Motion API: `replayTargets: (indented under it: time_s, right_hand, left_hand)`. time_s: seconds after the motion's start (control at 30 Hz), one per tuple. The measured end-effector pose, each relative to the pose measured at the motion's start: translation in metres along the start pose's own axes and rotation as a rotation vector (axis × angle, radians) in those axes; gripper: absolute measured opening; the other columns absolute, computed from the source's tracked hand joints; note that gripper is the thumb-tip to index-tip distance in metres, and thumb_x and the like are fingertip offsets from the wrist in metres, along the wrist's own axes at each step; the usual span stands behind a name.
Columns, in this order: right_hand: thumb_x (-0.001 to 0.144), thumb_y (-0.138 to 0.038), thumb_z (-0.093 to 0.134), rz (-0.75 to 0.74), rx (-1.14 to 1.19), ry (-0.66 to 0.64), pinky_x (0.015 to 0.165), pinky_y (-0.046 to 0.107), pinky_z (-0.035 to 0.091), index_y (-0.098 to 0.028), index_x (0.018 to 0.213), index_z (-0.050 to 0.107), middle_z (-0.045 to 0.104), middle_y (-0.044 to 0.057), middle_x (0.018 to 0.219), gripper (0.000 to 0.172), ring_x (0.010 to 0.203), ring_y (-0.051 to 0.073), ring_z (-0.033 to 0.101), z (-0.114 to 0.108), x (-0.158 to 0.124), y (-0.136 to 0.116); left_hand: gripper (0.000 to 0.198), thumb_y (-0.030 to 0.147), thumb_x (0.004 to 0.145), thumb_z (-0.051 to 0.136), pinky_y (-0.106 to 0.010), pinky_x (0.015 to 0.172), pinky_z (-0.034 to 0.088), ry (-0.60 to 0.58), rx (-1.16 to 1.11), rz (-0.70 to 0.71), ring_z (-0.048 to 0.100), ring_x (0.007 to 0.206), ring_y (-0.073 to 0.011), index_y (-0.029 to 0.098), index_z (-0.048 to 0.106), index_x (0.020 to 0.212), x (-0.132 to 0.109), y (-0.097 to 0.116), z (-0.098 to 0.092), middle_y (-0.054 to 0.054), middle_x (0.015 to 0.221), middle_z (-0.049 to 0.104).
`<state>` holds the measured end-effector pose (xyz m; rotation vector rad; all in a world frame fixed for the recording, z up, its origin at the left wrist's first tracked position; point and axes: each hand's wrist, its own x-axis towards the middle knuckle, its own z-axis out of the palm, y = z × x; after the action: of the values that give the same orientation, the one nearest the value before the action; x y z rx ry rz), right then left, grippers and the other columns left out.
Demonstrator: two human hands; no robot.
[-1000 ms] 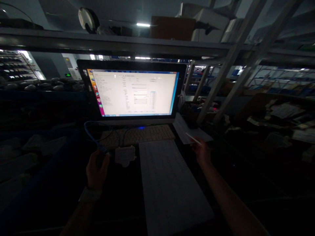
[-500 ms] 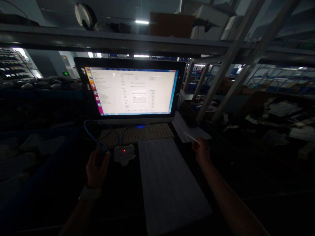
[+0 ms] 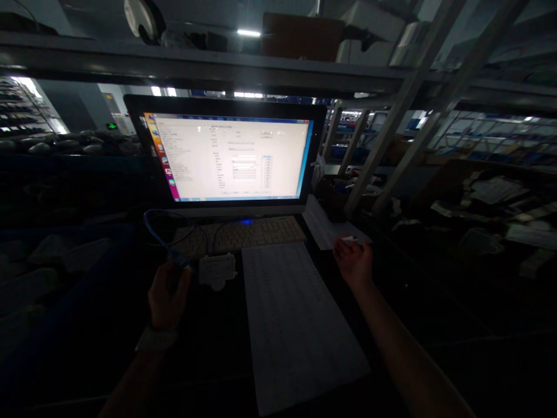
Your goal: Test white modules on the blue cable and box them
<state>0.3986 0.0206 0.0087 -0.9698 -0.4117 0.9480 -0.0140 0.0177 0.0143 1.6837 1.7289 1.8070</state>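
Low on the left, my left hand (image 3: 166, 299) is closed around the plug end of a blue cable (image 3: 152, 232), which loops up toward the keyboard. The plug itself is mostly hidden by my fingers. Just right of that hand lies a small pale plastic box (image 3: 217, 269) with a rounded tab; no light shows on it. My right hand (image 3: 355, 267) is raised palm-up with curled fingers, pinching a slim white pen (image 3: 349, 238). Between the two hands lies a long printed sheet (image 3: 296, 319). A second paper (image 3: 324, 229) is behind my right hand.
A lit monitor (image 3: 230, 159) showing a form stands behind a light keyboard (image 3: 261, 231). Overhead runs a metal shelf (image 3: 209, 69) carrying a cardboard box (image 3: 302, 36). At left is a blue bin (image 3: 82, 307) with clear bags; dark clutter fills the right.
The pen has turned in my right hand and now looks shorter, with the fingers rolled upward. The red light on the small box has gone out. My left hand keeps its hold.
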Motion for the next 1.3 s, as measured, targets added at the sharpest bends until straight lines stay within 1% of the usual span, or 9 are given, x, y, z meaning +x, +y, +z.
replayTargets:
  time_s: [0.1, 0.17, 0.23, 0.4, 0.6, 0.73, 0.9, 1.07, 1.3]
  right_hand:
    - [0.073, -0.064, 0.043, -0.019, 0.008, -0.06, 0.071, 0.031, 0.052, -0.026, 0.092, 0.061, 0.067, 0.004, 0.099, 0.046, 0.093, 0.018, 0.062, 0.0012, -0.0002, 0.0004]
    - [0.074, -0.065, 0.04, -0.039, 0.029, -0.071, 0.076, 0.032, 0.051, -0.028, 0.094, 0.062, 0.065, 0.002, 0.108, 0.047, 0.101, 0.018, 0.059, 0.003, -0.0008, 0.0005]
    - [0.074, -0.066, 0.04, -0.036, 0.053, -0.074, 0.081, 0.033, 0.05, -0.03, 0.093, 0.063, 0.064, 0.0, 0.112, 0.047, 0.105, 0.017, 0.058, 0.0045, -0.0019, 0.0]
    - [0.074, -0.065, 0.041, 0.037, 0.08, -0.142, 0.084, 0.035, 0.049, -0.028, 0.094, 0.064, 0.067, 0.004, 0.106, 0.048, 0.104, 0.019, 0.058, 0.005, -0.0044, -0.0017]
    - [0.073, -0.064, 0.043, 0.027, 0.111, -0.169, 0.091, 0.038, 0.047, -0.033, 0.097, 0.063, 0.059, -0.003, 0.122, 0.043, 0.119, 0.018, 0.049, 0.0034, -0.0038, -0.001]
    - [0.069, -0.066, 0.049, 0.053, 0.105, -0.238, 0.093, 0.042, 0.046, -0.033, 0.096, 0.063, 0.059, -0.001, 0.122, 0.045, 0.12, 0.022, 0.048, 0.004, -0.0053, -0.0017]
    - [0.068, -0.065, 0.05, 0.045, 0.067, -0.222, 0.094, 0.04, 0.046, -0.035, 0.1, 0.062, 0.057, -0.006, 0.125, 0.045, 0.123, 0.02, 0.045, 0.0055, -0.0066, -0.0026]
    - [0.066, -0.067, 0.052, 0.067, 0.085, -0.291, 0.095, 0.043, 0.045, -0.032, 0.094, 0.064, 0.061, -0.001, 0.119, 0.047, 0.12, 0.023, 0.048, 0.0043, -0.0084, -0.0035]
    - [0.067, -0.067, 0.05, 0.058, 0.086, -0.285, 0.097, 0.043, 0.044, -0.035, 0.1, 0.063, 0.056, -0.006, 0.126, 0.048, 0.125, 0.021, 0.043, 0.0046, -0.0091, -0.0044]
  left_hand:
    - [0.038, 0.05, 0.07, 0.057, -0.033, 0.066, 0.053, 0.0, 0.022, -0.003, 0.063, 0.074, -0.0196, 0.017, 0.057, 0.088, 0.0002, -0.0019, -0.0003, -0.006, 0.082, 0.065]
    - [0.037, 0.049, 0.069, 0.058, -0.034, 0.067, 0.053, -0.009, 0.029, -0.013, 0.063, 0.075, -0.02, 0.018, 0.057, 0.089, 0.0002, -0.0034, -0.0004, -0.006, 0.084, 0.065]
    - [0.035, 0.048, 0.069, 0.058, -0.033, 0.065, 0.053, -0.013, 0.028, -0.01, 0.063, 0.074, -0.0198, 0.019, 0.057, 0.088, 0.0001, -0.0038, -0.0004, -0.006, 0.083, 0.065]
    - [0.036, 0.048, 0.07, 0.058, -0.032, 0.065, 0.053, -0.018, 0.02, 0.007, 0.063, 0.073, -0.019, 0.017, 0.057, 0.089, 0.0, -0.0009, -0.0006, -0.006, 0.082, 0.065]
    - [0.035, 0.045, 0.07, 0.058, -0.032, 0.066, 0.052, -0.022, 0.02, 0.005, 0.064, 0.074, -0.0188, 0.016, 0.057, 0.089, 0.0002, -0.0026, -0.0001, -0.006, 0.081, 0.065]
    - [0.036, 0.046, 0.069, 0.059, -0.032, 0.065, 0.052, -0.014, 0.03, 0.024, 0.064, 0.074, -0.0191, 0.017, 0.058, 0.089, 0.0001, -0.0049, 0.0007, -0.006, 0.081, 0.065]
    - [0.036, 0.047, 0.069, 0.059, -0.032, 0.064, 0.052, -0.005, 0.019, 0.001, 0.063, 0.071, -0.0184, 0.017, 0.058, 0.09, -0.0003, -0.0056, 0.0005, -0.005, 0.08, 0.065]
    - [0.036, 0.047, 0.07, 0.058, -0.032, 0.063, 0.052, -0.016, 0.042, 0.022, 0.063, 0.071, -0.0181, 0.017, 0.057, 0.089, -0.0001, -0.0033, 0.0002, -0.005, 0.08, 0.065]
    - [0.035, 0.046, 0.071, 0.057, -0.033, 0.064, 0.052, -0.011, 0.03, 0.028, 0.063, 0.072, -0.0186, 0.016, 0.057, 0.089, -0.0002, -0.0016, 0.0001, -0.006, 0.08, 0.065]
